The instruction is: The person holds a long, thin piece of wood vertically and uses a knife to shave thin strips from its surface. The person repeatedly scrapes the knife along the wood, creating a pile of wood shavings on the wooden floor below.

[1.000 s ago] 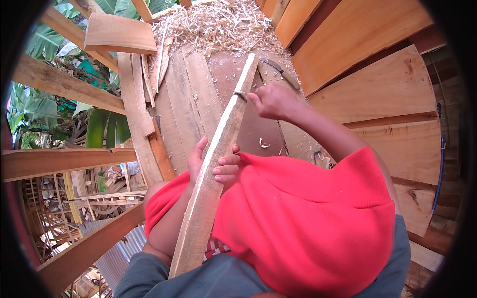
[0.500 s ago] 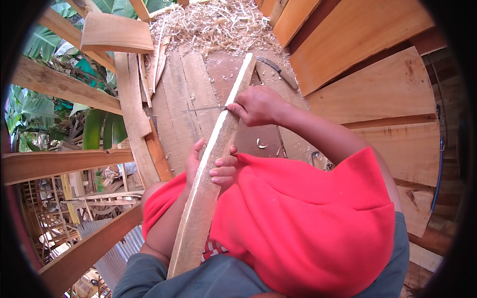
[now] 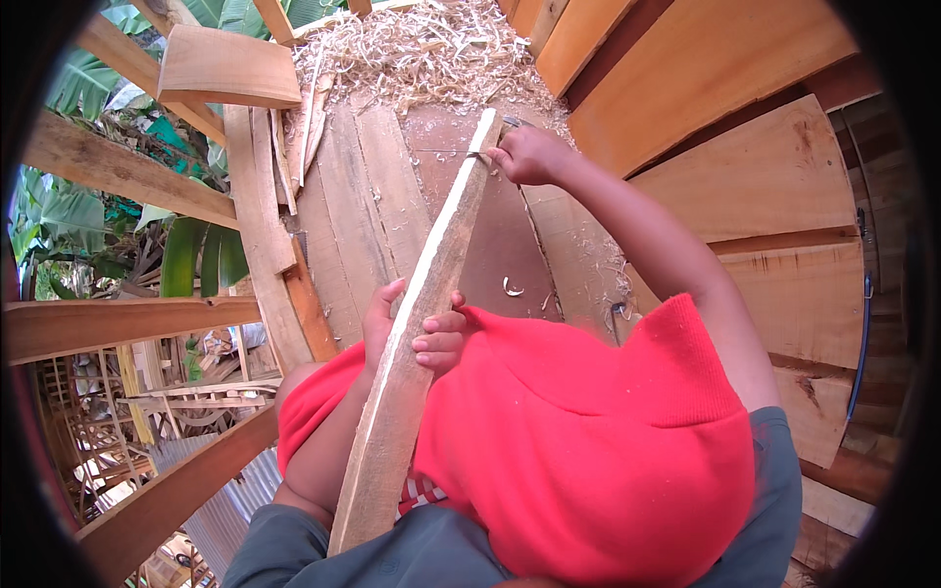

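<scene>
A long wooden bar (image 3: pixel 412 431) slants from my lap up toward the far shavings, with a pale, freshly cut strip along its left edge. My left hand (image 3: pixel 417 328) is wrapped around its middle, thumb on the left side and fingers on the right. Close to the bar's far end, my right hand (image 3: pixel 529 155) is closed on a thin-bladed knife (image 3: pixel 475 155). Its dark blade lies across the pale edge; the handle is hidden in my fist. Behind that hand lies a second, curved knife (image 3: pixel 511 122), mostly covered now.
Curled wood shavings (image 3: pixel 421 54) are heaped on the plank floor (image 3: pixel 333 225) ahead. Wide boards (image 3: pixel 755 167) lean along the right. A wood block (image 3: pixel 230 64) rests on the railing at far left, above loose planks (image 3: pixel 255 186). A small curl of wood (image 3: pixel 512 287) lies near my shirt.
My right hand has slid the knife away from me along the bar, toward its far end, and now covers most of the curved knife. My left hand stays in place.
</scene>
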`<state>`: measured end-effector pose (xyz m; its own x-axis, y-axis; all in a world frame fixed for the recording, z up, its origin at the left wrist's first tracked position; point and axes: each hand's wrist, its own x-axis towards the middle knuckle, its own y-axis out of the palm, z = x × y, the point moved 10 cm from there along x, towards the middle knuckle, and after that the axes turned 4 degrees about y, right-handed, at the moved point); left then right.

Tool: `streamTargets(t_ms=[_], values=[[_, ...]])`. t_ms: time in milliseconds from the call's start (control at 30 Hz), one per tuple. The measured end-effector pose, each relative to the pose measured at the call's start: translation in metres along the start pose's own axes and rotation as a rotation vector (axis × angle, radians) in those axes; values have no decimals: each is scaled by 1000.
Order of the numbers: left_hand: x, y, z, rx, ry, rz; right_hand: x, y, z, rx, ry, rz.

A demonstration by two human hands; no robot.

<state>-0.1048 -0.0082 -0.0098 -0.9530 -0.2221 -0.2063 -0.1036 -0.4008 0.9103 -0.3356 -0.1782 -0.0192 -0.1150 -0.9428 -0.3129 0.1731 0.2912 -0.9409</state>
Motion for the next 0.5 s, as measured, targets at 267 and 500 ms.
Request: streamTargets(t_ms=[267, 500], values=[[-4, -3, 2, 12, 19, -79, -1, 7, 9, -6, -214, 33], [-4, -3, -5, -36, 10, -48, -9, 10, 55, -64, -242, -47]])
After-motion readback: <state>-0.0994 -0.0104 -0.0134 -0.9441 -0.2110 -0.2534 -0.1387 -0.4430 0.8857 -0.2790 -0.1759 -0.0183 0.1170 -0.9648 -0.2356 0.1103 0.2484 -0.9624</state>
